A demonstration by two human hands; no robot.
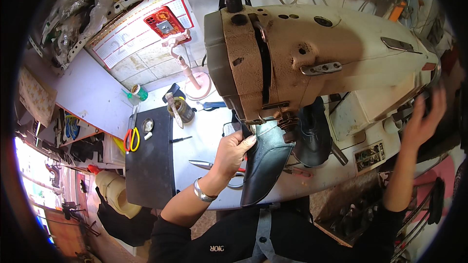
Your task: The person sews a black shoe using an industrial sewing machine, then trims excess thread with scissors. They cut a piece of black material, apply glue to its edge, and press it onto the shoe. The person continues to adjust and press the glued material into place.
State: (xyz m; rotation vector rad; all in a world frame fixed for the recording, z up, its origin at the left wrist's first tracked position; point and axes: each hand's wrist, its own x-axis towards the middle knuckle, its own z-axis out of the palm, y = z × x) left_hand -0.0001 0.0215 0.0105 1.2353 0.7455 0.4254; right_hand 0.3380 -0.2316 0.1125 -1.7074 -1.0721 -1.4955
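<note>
One black leather piece (265,163) was under the needle of one sewing machine (287,53), and its lower end came down close to the near edge of the table (204,139). The left hand (231,151), with one silver bracelet (203,191) on the wrist, was pinching its left side between thumb and fingers. The right hand (428,117) was raised beside the machine's right end; it was blurred, so I cannot tell whether it gripped something. Just to the right of the piece stood one black shoe (312,141). One pair of scissors (200,164) lay partly behind the left hand, toward the near edge. One thin black tool (181,139) lay farther left. Along the table's left edge was one black mat (151,170), carrying a second pair of scissors (131,139), with two coloured handle loops, and one small round tin (148,125). Nearer the far edge were one brown jar (184,112) with one brush (174,110), and one pink stand (197,86).
</note>
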